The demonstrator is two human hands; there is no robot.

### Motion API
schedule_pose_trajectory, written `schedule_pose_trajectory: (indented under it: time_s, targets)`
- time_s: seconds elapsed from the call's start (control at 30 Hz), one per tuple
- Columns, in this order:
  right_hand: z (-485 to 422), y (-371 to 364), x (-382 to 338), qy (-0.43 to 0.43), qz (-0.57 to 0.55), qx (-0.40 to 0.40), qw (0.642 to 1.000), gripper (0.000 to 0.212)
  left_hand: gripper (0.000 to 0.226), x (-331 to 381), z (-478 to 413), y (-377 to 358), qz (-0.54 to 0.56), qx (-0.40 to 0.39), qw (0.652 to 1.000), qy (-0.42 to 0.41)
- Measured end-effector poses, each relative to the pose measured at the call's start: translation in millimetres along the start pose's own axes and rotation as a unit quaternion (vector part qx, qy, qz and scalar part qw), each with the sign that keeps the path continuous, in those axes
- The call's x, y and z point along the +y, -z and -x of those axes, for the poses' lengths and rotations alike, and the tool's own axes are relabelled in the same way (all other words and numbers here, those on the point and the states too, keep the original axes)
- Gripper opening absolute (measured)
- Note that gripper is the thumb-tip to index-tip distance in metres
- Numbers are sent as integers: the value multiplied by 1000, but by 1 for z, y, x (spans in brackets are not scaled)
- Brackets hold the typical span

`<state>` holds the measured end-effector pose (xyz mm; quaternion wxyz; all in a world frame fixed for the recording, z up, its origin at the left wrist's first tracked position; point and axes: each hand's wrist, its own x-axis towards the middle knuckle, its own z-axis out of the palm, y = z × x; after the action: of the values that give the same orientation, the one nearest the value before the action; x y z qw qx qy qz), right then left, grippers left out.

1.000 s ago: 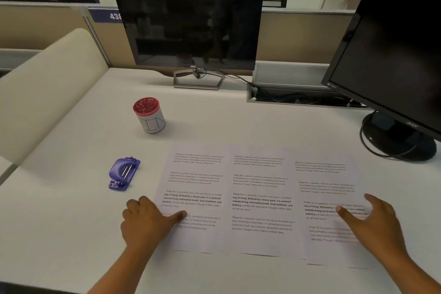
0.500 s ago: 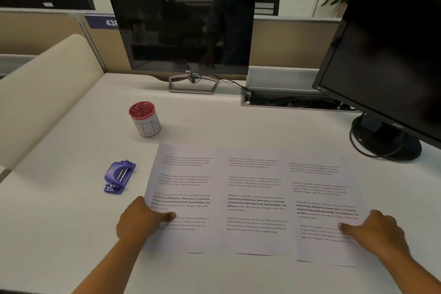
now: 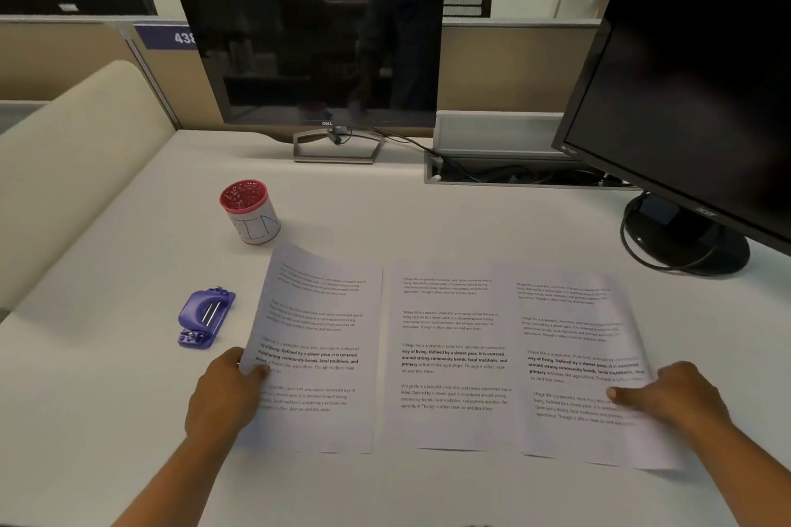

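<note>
Three white printed paper sheets (image 3: 449, 355) lie side by side on the white desk (image 3: 385, 210). The left hand (image 3: 222, 394) pinches the left sheet (image 3: 325, 334) at its outer edge, which curls up. The right hand (image 3: 680, 394) has its thumb on the right sheet (image 3: 578, 334), and its other fingers seem to be tucked beneath.

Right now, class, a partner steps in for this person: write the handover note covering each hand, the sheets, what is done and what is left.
Left hand pinches the left edge of the left sheet; that edge is lifted off the desk.
Right hand: thumb on the right sheet near its right edge; fingers hidden, grip unclear.
Middle sheet lies flat between them.
Done: both outer sheets are in hand.
Left: probably gathering all three into one stack; none stacked yet.
</note>
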<state>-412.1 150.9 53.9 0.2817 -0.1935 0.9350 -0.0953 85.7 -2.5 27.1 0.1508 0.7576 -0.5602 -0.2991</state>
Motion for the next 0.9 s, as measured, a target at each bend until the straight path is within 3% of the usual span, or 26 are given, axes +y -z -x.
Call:
schedule_pose_trajectory:
  time_s: [0.2,0.4,0.53,0.7,0.9]
  targets:
    - [2,-3,7,45,-66,-2,997,26,20,12,6,15,32,43,998,-44]
    - [-4,-7,18,60,-161,106,979,14,21,27,18,29,112,79,987,-78]
    - [-3,8,16,114,-213,128,962,19,10,38,27,26,208,71,973,-77]
    - [7,29,10,81,-459,25,884,23,9,53,35,11,310,13,949,-50]
    - [45,35,-19,112,-546,-57,829,8,7,73,49,-16,367,-57,928,-24]
